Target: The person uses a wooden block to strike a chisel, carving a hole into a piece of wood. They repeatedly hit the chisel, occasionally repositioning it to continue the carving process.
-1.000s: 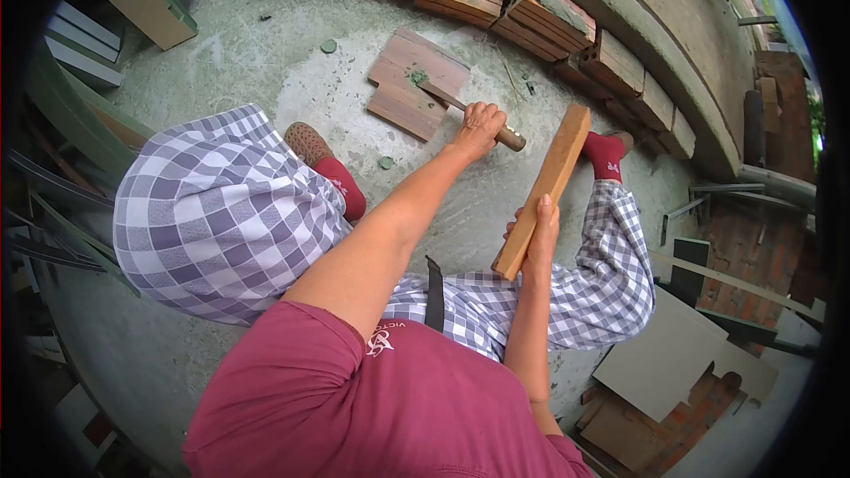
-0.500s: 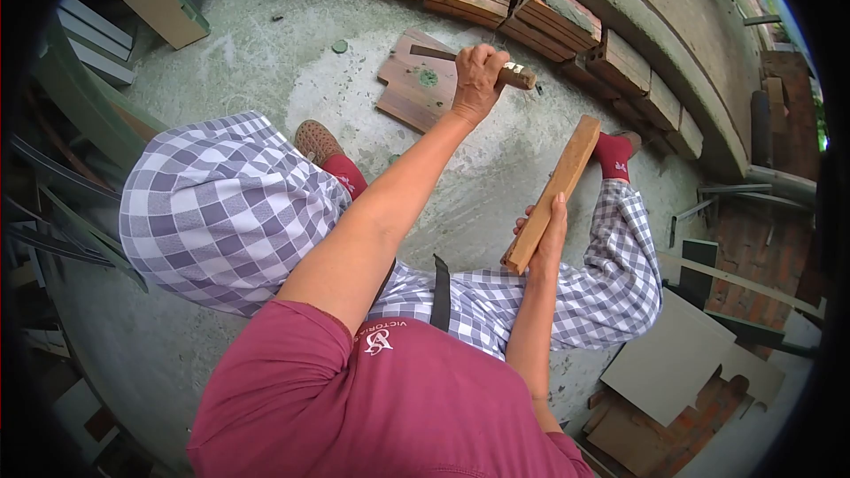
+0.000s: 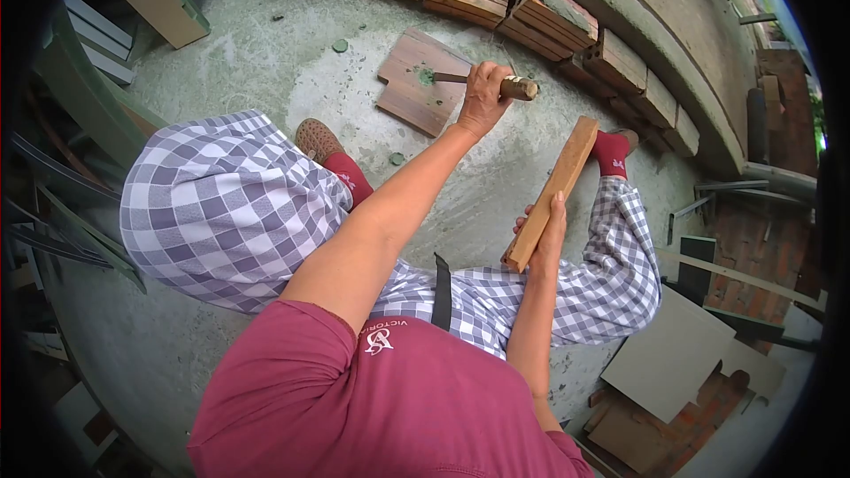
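Note:
My left hand (image 3: 483,99) is closed around the wooden handle of a chisel (image 3: 520,88), with the dark, flat blade jutting out to the left. In this view the blade's tip overlaps a green-stained patch on a brown wooden board (image 3: 416,102) lying on the concrete floor. A long, squared wooden block (image 3: 558,186) rests in my right hand (image 3: 547,230), tilted up and away from me. My right thumb lies along the block's side, and the other fingers are partly hidden beneath it.
Hollow bricks (image 3: 553,22) line the curb ahead. Boards and panels (image 3: 150,0) lean at the far left. A grey sheet (image 3: 668,354) lies at the lower right. My feet, in red socks (image 3: 613,155), frame the working area, and small green lids (image 3: 340,45) sit on the floor.
My left hand has moved slightly down and to the right. The chisel's blade has swung down, its tip now over the board's green patch. The block and right hand stay almost still.

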Tool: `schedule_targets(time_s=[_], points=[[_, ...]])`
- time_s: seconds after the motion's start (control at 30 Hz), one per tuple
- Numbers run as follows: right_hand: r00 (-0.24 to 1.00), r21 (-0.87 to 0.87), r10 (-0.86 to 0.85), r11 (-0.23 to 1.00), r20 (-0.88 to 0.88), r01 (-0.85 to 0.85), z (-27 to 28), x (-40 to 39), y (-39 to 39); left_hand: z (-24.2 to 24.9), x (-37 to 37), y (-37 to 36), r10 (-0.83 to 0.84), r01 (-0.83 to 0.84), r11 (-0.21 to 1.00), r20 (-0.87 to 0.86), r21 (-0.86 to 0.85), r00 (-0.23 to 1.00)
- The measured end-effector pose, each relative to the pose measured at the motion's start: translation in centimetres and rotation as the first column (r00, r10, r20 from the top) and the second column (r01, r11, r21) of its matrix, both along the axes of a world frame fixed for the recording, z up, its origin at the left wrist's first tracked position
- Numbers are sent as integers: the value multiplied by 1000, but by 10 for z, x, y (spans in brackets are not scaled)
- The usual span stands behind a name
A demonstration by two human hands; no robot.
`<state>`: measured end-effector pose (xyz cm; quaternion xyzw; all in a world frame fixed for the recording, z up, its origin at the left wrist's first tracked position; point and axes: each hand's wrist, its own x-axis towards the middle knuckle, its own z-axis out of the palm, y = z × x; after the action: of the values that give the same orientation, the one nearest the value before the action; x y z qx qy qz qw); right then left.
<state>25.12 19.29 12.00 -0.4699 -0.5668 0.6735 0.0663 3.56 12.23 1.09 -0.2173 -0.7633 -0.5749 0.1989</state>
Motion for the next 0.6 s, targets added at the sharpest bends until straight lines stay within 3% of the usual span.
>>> schedule_targets(time_s=[0.37, 0.47, 0.53, 0.6], points=[[999, 57, 51, 997, 9, -51, 6, -6, -5, 16, -11, -8, 53, -59, 997, 141, 41, 989], [995, 131, 99, 987, -15, -96, 15, -14, -5, 17, -16, -5, 81, -92, 994, 174, 60, 981], [981, 304, 143, 947, -130, -98, 35, -27, -9, 15, -18, -5, 92, -104, 993, 185, 56, 978], [969, 365, 173, 926, -176, -98, 66, -43, -16, 16, -20, -3, 109, -121, 991, 184, 55, 977]])
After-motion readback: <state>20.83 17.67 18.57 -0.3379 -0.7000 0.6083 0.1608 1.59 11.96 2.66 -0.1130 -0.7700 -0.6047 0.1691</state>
